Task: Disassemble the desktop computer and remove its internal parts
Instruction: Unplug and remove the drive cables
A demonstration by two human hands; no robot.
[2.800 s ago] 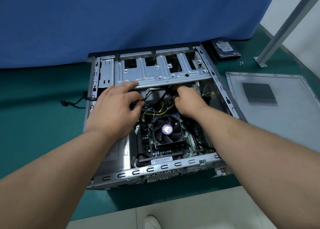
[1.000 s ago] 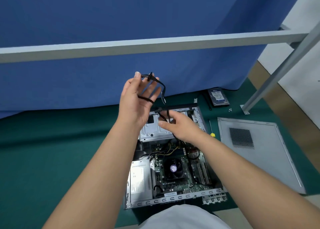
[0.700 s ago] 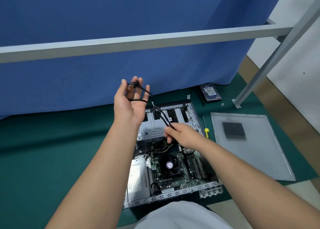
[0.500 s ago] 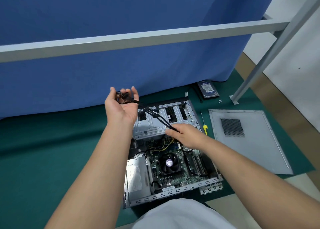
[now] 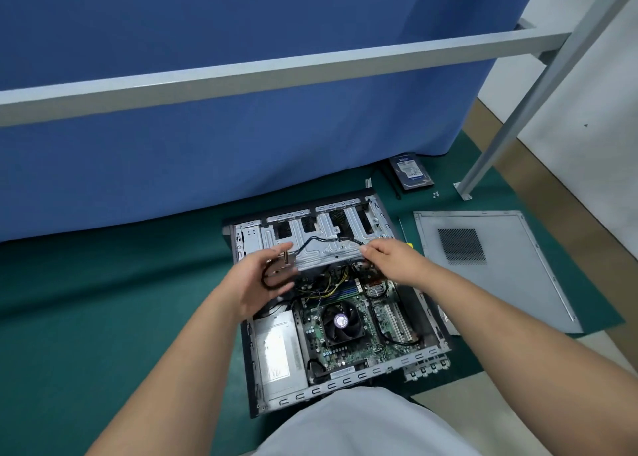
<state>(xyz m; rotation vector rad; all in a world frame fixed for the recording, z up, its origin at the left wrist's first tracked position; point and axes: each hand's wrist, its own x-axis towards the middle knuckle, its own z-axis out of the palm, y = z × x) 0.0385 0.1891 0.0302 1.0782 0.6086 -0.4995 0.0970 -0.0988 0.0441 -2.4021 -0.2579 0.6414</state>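
The open desktop case (image 5: 345, 377) lies on its side on the green mat. Inside it I see the CPU fan (image 5: 340, 321), the silver power supply (image 5: 276, 348) and the drive cage (image 5: 321, 236). A loose black cable (image 5: 310, 240) arches over the drive cage between my hands. My left hand (image 5: 262, 283) holds a coiled loop of it above the case's left side. Over the case's upper right, my right hand (image 5: 390, 259) pinches the cable's other end.
The removed side panel (image 5: 483, 259) lies right of the case. A hard drive (image 5: 411, 172) and small screws (image 5: 435, 193) sit by the blue curtain. A yellow-handled screwdriver (image 5: 409, 245) peeks from behind my right hand. A grey frame bar (image 5: 276, 72) crosses overhead, and its post (image 5: 518, 110) stands at the right.
Both hands have come down from in front of the curtain to just above the drive cage. The cable between them now runs nearly level, and the left hand has gathered more loops.
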